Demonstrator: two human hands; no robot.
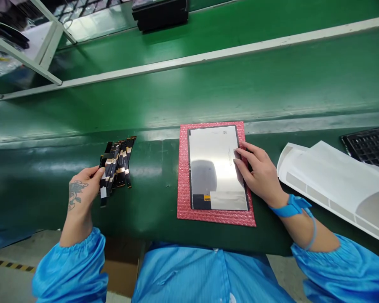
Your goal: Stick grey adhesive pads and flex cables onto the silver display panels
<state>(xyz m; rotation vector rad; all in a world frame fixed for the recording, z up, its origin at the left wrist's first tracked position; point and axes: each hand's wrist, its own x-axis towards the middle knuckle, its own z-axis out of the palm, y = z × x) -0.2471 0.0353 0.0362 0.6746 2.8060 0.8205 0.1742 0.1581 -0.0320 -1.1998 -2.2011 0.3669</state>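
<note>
My left hand point(84, 185) is at the left of the bench, thumb and finger closed on a black flex cable point(103, 192) with a white patch. That cable lies at the near left side of a fanned pile of flex cables point(121, 162), black with gold-coloured bands. Farther right, a display panel point(210, 168) lies with its silvery back up on a pink bubble-wrap sheet point(183, 185). My right hand point(259, 172) rests on the panel's right edge, fingers stretched out and apart. The panel's lower end has a black area and an orange tab.
White curled sheets point(328, 176) lie to the right, beside a black tray point(369, 145). A pale rail point(189, 61) runs across the green bench point(151, 193). Beyond it sits a black box point(161, 16), and a white frame point(25, 59) stands at the upper left.
</note>
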